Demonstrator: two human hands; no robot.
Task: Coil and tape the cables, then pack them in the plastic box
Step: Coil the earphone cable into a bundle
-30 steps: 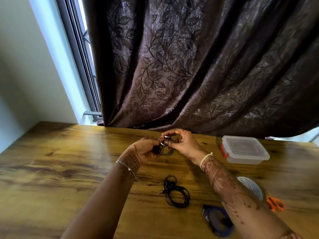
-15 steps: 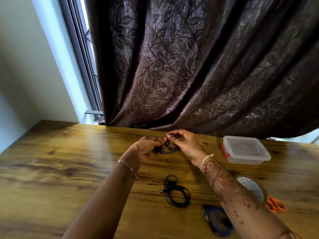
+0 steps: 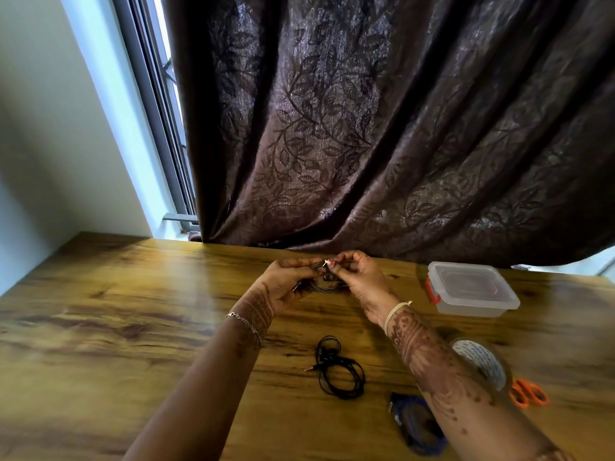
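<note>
I see both hands over the far side of the table [image 3: 133, 327]; the left hand [image 3: 286, 282] grips a small dark coiled cable [image 3: 327, 287], and the right hand [image 3: 361, 281] pinches what looks like its plug end; my worry is the springy loops bursting open if either grip slackens; the tape roll [image 3: 482, 362] lies well apart, so 1 hand must let go; the plastic box [image 3: 472, 291] has its lid on.

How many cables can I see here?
3. One coil held between the left hand and right hand; a black cable lying on the table; a blue cable by the right forearm, partly hidden. The plastic box might hide more.
</note>
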